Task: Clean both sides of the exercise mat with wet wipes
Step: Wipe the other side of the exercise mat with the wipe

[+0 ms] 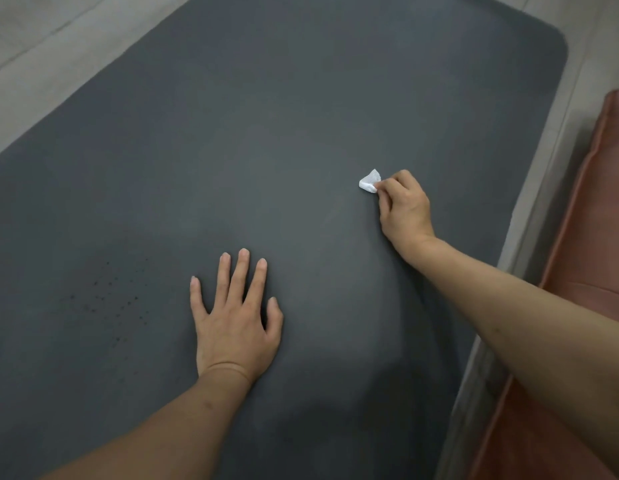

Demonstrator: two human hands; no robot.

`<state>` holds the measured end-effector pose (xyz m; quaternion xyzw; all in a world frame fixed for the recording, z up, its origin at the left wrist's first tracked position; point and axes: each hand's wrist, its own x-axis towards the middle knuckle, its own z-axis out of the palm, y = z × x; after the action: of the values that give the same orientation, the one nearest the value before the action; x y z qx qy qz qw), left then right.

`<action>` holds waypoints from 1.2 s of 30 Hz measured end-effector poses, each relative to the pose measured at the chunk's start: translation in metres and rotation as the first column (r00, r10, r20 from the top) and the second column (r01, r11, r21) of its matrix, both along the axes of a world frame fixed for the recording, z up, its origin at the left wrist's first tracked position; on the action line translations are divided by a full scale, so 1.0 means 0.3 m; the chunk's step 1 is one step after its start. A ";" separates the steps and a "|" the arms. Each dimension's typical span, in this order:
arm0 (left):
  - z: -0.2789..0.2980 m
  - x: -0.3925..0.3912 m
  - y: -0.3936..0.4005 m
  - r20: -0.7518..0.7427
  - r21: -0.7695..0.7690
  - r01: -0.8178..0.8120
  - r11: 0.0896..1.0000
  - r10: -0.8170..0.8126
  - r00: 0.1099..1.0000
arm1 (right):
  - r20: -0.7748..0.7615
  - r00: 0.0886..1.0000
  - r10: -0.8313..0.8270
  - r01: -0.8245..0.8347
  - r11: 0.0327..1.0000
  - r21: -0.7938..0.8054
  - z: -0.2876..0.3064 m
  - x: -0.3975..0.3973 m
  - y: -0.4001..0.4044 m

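Right now my right hand (pixel 403 207) is curled around a small crumpled white wet wipe (pixel 370 181), pinching it between thumb and fingertips so that most of the wad sticks out past the knuckles. The wipe sits down against the dark grey exercise mat (pixel 301 98), toward the mat's right edge and roughly midway along its visible length. My right forearm reaches in from the lower right, crossing over that right edge of the mat.

My left hand (pixel 235 315) lies flat on the mat, palm down, fingers straight and slightly spread, gripping nothing. It rests nearer to me than the right hand, close to the mat's middle line, well apart from the wipe. Its forearm comes in from the bottom edge of the view.

To the left of that hand I see a scatter of small dark specks (pixel 114 299) on the mat surface. The mat is spread out flat on a pale floor (pixel 41 46); its far right corner is rounded and lies at the upper right of the view. Just beside the mat's right edge runs a strip of the pale floor, and beyond it a salmon-pink cushioned piece of furniture (pixel 599 237).
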<state>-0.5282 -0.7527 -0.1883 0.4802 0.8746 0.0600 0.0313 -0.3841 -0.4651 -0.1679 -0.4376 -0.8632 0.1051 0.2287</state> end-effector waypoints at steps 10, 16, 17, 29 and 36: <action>0.009 0.008 -0.002 0.021 -0.038 0.002 0.999 -0.001 1.000 | 0.052 0.953 0.299 -0.297 0.954 -0.043 0.073 0.055 -0.292; 0.006 0.006 -0.007 -0.017 -0.011 0.021 1.000 -0.021 1.000 | 0.199 0.864 0.462 -0.475 0.880 0.020 0.082 0.135 -0.239; 0.003 0.006 -0.006 -0.022 0.001 0.021 1.000 -0.021 1.000 | 0.184 0.940 0.288 -0.302 0.952 0.048 0.083 0.119 -0.128; -0.003 0.001 -0.005 -0.037 0.018 0.021 1.000 -0.020 0.999 | 0.144 0.855 0.499 -0.508 0.860 0.037 0.075 0.144 -0.229; -0.004 0.004 -0.005 -0.044 0.050 0.029 0.998 -0.026 0.999 | 0.023 0.967 0.255 -0.255 0.967 0.013 0.091 0.161 -0.195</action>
<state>-0.5270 -0.7542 -0.1896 0.4940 0.8665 0.0713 0.0013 -0.3358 -0.5237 -0.1406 -0.3222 -0.9155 0.1221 0.2078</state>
